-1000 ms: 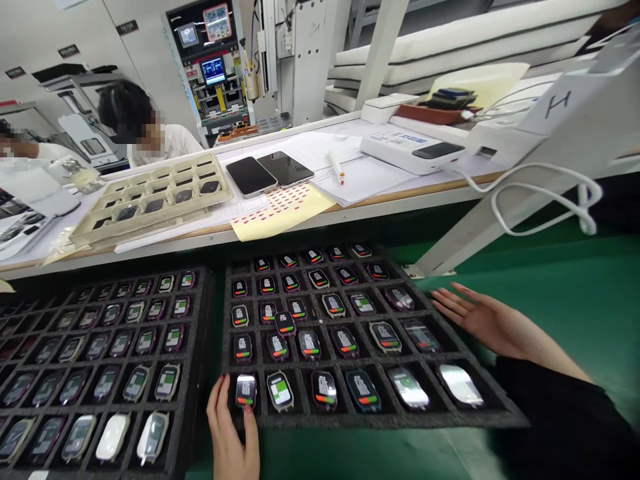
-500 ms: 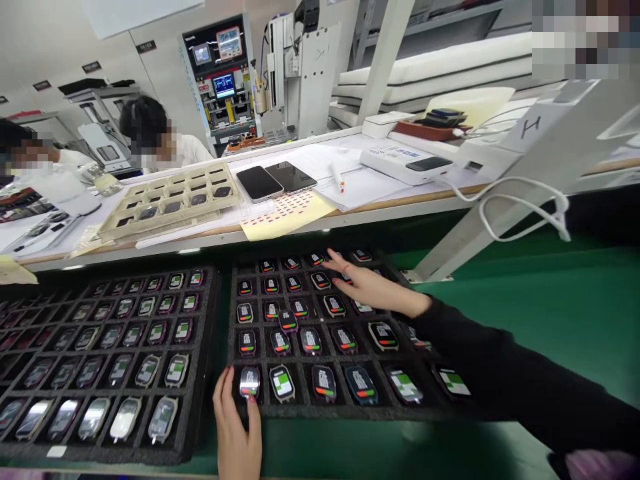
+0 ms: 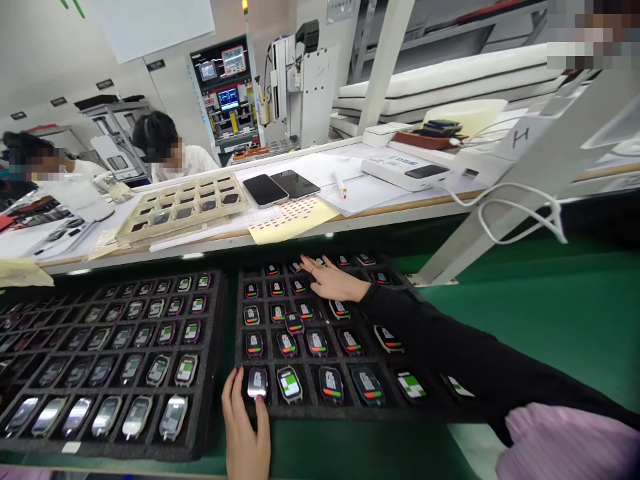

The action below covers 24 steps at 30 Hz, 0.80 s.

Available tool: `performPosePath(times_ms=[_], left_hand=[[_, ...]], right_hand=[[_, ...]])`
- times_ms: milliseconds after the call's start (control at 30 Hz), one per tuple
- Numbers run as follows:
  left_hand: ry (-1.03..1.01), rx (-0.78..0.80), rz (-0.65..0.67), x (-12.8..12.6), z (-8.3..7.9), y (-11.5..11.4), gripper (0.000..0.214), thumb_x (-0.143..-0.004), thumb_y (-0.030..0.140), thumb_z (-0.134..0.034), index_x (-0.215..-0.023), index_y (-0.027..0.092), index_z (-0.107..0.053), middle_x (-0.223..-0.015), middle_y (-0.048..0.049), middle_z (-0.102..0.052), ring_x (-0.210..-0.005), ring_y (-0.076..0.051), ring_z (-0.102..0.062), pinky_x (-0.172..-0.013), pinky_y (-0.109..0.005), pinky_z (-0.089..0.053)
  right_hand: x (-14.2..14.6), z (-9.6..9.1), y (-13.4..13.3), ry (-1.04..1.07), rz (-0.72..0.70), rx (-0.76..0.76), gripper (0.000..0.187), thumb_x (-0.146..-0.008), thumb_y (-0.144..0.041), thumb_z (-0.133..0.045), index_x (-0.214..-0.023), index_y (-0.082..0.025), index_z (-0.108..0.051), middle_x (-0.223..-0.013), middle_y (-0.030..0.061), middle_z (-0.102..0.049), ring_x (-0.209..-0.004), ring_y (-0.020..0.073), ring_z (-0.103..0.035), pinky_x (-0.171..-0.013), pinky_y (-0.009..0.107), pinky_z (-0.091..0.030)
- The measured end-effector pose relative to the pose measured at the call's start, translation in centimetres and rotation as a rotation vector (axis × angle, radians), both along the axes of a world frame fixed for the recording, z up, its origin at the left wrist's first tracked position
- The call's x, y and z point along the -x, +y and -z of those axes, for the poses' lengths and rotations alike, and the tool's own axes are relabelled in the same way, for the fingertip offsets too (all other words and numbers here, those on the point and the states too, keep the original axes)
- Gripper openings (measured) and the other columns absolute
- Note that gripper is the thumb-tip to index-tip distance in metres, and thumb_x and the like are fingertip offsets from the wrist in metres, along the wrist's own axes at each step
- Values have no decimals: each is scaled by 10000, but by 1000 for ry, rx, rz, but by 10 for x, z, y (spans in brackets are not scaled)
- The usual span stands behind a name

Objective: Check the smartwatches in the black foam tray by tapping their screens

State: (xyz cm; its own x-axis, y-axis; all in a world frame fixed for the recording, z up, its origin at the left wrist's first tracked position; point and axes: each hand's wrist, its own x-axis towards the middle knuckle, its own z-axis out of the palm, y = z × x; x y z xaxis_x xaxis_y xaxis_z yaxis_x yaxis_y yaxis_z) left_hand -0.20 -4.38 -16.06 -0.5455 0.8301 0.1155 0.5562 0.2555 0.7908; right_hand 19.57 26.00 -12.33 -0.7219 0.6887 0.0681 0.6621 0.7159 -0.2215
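Observation:
Two black foam trays lie side by side on a green belt. The right tray point(image 3: 235, 333) holds many small lit watch-like devices in its cells. My left hand point(image 3: 245, 427) rests flat at its near left corner, fingers apart, fingertips by a lit device point(image 3: 257, 383). My right hand point(image 3: 333, 280), arm in a black sleeve, stretches across the tray to its far rows, fingers spread over the devices there. One device point(image 3: 294, 323) lies loose on the dividers.
The left tray point(image 3: 213, 373) is also full of devices. Behind the belt runs a white bench with a beige tray point(image 3: 125, 233), two phones point(image 3: 280, 187), a yellow sticker sheet point(image 3: 293, 219) and a white cable point(image 3: 520, 213). Two people sit at far left.
My right hand has swung from the tray's right edge across to its far middle rows, then further left. My left hand stayed at the near left corner. The view shifted slightly right.

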Motion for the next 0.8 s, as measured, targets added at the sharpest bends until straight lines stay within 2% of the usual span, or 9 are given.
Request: performPosePath(times_ms=[200,400,567,733,800], left_hand=[[13,-31,6,-1,-1,-1,451,-970,377,-359,-1377,189,-399,-1427,-145,-365,-1336,-263,-372,-1135,-498,-316],[3,-25,11,0,-1,-1,444,-969,371,-360,-1375,196,-402,-1432,-140,-357,-1338,-261,-369,-1140,-511,-306],[30,-48,17,1,1,-2,433,-971,338,-358,-1380,199,-386,-1437,-133,-355,-1349,-240,-361,-1147,-481,-300],[36,-45,16,1,1,-2,426,-970,337,-362,-1376,211,-394,-1436,-126,-361,-1348,-238,-368,-1145,-471,-304],[29,-31,12,0,1,-2,434,-970,344,-357,-1383,213,-391,-1435,-132,-361,-1347,-245,-371,-1136,-471,-318]], right_hand=[[-13,0,-8,98,-45,9,741,-826,-175,-369,-1526,-90,-143,-1497,167,-315,-1402,285,-251,-1161,574,-152],[-2,1,-4,112,-46,-12,605,-824,-127,-339,-1418,-15,-372,-1478,220,-326,-1378,285,-316,-1170,539,-179],[10,1,1,88,0,-74,583,-799,-118,-354,-1365,-10,-447,-1455,225,-363,-1346,304,-374,-1154,544,-235],[15,1,-3,52,27,-83,565,-810,-99,-335,-1346,49,-436,-1460,269,-323,-1341,304,-383,-1163,520,-228],[14,1,-4,71,33,-55,578,-812,-106,-349,-1369,36,-417,-1471,253,-313,-1347,315,-368,-1168,523,-221]])
